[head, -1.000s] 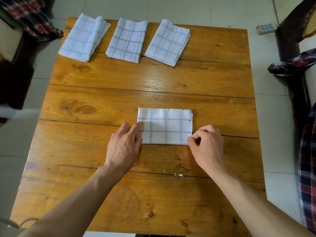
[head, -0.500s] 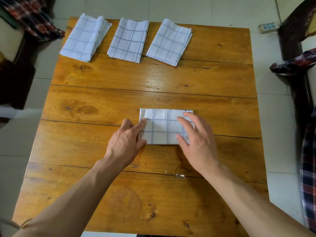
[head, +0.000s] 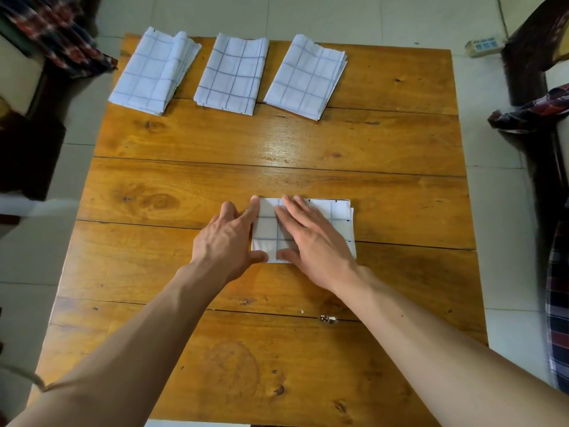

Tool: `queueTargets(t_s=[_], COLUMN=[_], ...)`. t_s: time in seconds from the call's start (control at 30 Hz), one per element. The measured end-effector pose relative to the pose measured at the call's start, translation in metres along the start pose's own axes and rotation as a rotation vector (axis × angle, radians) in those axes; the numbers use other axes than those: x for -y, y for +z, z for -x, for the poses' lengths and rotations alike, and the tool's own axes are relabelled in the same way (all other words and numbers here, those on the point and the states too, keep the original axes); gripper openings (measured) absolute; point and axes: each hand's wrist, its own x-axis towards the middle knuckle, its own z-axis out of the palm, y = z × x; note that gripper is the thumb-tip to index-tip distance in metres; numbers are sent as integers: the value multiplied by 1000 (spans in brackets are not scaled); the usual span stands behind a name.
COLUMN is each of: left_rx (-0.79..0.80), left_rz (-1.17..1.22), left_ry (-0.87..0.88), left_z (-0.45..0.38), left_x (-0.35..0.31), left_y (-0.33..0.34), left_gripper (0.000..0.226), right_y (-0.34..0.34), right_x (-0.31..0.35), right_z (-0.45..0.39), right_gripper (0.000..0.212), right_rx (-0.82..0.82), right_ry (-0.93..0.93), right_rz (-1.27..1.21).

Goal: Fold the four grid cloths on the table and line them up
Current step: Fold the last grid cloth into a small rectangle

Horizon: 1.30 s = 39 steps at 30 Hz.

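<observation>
Both hands lie flat with straight fingers, left hand [head: 228,241] and right hand [head: 317,241] pressing the fourth folded grid cloth [head: 340,211] on the counter [head: 308,149].

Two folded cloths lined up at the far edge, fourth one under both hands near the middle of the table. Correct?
Not quite. The head view shows three folded cloths along the far edge: the left cloth, the middle cloth and the right cloth. The rest holds: the fourth cloth lies near the middle of the table, with the left hand and the right hand on it.
</observation>
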Motion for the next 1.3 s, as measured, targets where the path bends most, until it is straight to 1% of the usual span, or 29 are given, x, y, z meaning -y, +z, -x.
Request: queueTargets(t_s=[0.23,0.43,0.73,0.9,1.03,1.1,1.17,1.23,1.3], left_rx=[2,-1,11,6,-53,-137,-241,-302,-309], left_rz=[37,50,60,56,31,-2,-89,-151,-158], left_ry=[5,7,-5,-6,31,66,152,288,405], left_z=[0,1,1,2,9,14,18,21,21], left_x=[3,4,3,2,0,0,0,1,2], left_y=[-1,-1,-1,1,4,6,9,14,19], left_gripper=[113,114,114,112,102,97,92,76,55], right_y=[-9,-16,-32,-45,-49,-50,-51,-52,-52], right_x=[-22,-45,-63,-62,-64,-64,-60,-54,-47], right_z=[14,39,53,49,49,50,49,49,49], right_gripper=[87,87,91,96,99,101,102,99,94], right_rx=[75,98,151,215,244,243,235,194,129], right_ry=[0,101,172,161,178,196,212,224,240], right_rz=[66,174,180,197,231,242,248,256,264])
